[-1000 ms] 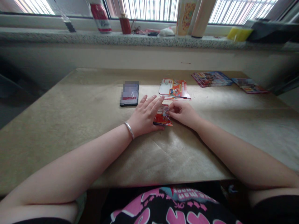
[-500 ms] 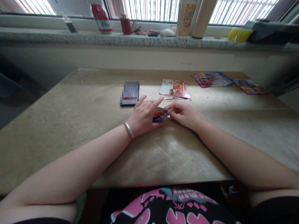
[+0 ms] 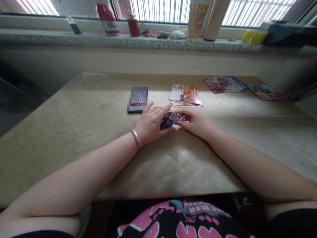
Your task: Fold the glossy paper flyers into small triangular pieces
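Both my hands meet near the middle of the brown table [image 3: 74,125]. Between them is a small folded colourful paper [image 3: 169,119], tilted up off the table, showing a dark blue side. My left hand [image 3: 152,124], with a silver bracelet on its wrist, has its fingers curled round the paper's left side. My right hand [image 3: 194,121] pinches the paper's right edge with fingertips together. A black phone [image 3: 137,99] lies just beyond my left hand.
A stack of red and white leaflets [image 3: 185,95] lies just beyond my hands. Two more sets of colourful leaflets [image 3: 224,84] [image 3: 264,91] lie at the far right. The window sill [image 3: 148,41] holds a red can, cups and small items.
The paper lay flat with its red side up under my fingers; both hands have folded and lifted it, so it now stands tilted with a dark blue side showing.
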`<control>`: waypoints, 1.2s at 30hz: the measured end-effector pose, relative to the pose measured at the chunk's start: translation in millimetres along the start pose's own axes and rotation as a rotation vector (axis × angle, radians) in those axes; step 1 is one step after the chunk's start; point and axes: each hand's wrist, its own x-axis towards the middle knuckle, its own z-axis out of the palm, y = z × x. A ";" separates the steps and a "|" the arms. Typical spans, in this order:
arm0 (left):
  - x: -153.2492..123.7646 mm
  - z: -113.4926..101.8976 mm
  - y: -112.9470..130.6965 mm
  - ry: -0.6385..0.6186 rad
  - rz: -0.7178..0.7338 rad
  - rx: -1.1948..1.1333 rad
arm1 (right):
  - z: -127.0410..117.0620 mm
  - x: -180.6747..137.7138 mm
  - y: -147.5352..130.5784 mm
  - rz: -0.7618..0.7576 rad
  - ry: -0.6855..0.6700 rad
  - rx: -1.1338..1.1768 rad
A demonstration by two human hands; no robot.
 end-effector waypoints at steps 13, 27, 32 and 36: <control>0.3 2.6 3.1 0.155 0.100 -0.066 | 7.2 -3.1 -15.8 0.026 0.190 0.133; 0.2 -1.9 9.3 0.314 0.024 -0.257 | 10.2 -5.8 -29.2 -0.145 0.312 -0.107; 2.5 -3.6 9.7 0.404 0.043 -0.282 | 9.7 -5.7 -30.6 -0.223 0.330 -0.139; 3.7 -1.6 7.3 0.404 0.031 -0.342 | 6.9 -6.1 -31.0 -0.260 0.343 -0.225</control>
